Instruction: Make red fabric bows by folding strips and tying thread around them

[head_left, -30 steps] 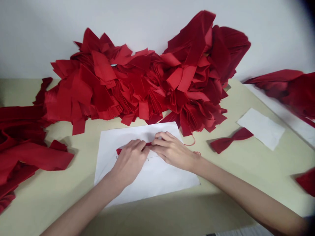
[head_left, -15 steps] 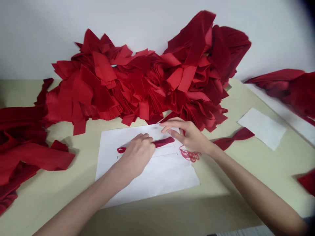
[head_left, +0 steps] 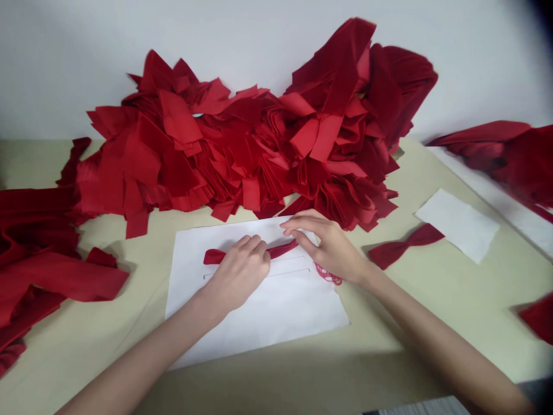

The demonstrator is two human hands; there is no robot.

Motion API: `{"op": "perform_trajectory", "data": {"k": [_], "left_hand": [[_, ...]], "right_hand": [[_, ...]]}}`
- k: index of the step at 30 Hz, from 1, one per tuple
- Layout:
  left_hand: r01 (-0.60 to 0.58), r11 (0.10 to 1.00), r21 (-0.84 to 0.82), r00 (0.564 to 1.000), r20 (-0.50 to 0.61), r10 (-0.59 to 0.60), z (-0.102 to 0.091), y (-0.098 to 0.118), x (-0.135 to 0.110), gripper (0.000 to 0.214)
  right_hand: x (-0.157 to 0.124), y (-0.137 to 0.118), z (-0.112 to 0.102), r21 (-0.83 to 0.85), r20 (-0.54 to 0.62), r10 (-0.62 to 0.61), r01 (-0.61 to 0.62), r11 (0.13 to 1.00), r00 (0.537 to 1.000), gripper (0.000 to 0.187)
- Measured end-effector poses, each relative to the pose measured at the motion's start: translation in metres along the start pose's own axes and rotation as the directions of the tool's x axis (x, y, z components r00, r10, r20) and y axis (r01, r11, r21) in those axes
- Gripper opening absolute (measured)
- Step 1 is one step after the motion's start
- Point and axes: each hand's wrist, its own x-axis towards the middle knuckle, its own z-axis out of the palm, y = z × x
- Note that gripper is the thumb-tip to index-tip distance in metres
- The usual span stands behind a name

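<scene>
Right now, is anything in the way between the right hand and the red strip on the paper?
No, nothing visible stands between the right hand and the right end of the red strip. The left hand covers the strip's middle; the red thread lies off to one side.

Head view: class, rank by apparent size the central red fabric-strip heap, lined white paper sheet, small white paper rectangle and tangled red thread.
1. Red heap
2. Lined sheet
3. Small rectangle
4. Red thread, partly hidden

Velvety-looking cloth strip point(head_left: 213, 256), velvety and matt cloth heap point(head_left: 235, 147), smooth matt paper sheet point(head_left: 263, 323), fibrous thread point(head_left: 329, 275), smooth tabletop point(head_left: 470, 297).
</scene>
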Motion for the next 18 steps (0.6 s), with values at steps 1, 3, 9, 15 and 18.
{"op": "perform_trajectory", "data": {"k": [1, 3, 9, 15, 18], "left_hand": [[0.007, 1.000, -0.023, 1.000, -0.015, -0.008, 0.004, -0.002, -0.001, 0.025], [0.047, 0.995, -0.084, 0.998, -0.044, -0.051, 0.008, -0.009, -0.003, 0.024], [0.296, 0.778, -0.554, 0.886, -0.145, -0.440, -0.007, -0.029, -0.003, 0.017], [0.261, -0.037, -0.965, 0.658, 0.205, -0.725, -0.018, -0.025, 0.000, 0.006], [0.257, -0.057, -0.965, 0.685, 0.224, -0.694, -0.017, -0.014, 0.001, 0.009]], "right_hand": [[0.000, 0.000, 0.000, -0.003, -0.010, -0.011, 0.011, 1.000, 1.000, 0.022], [0.001, 0.000, -0.001, -0.009, -0.043, -0.028, 0.028, 1.000, 0.999, 0.021], [-0.003, 0.001, -0.001, 0.220, -0.373, 0.197, -0.120, 0.968, 0.907, 0.013], [-0.004, -0.020, 0.009, 0.439, 0.056, 0.330, -0.320, 0.839, 0.942, 0.022], [-0.001, -0.029, 0.016, 0.500, 0.147, 0.283, -0.318, 0.806, 0.948, 0.021]]}}
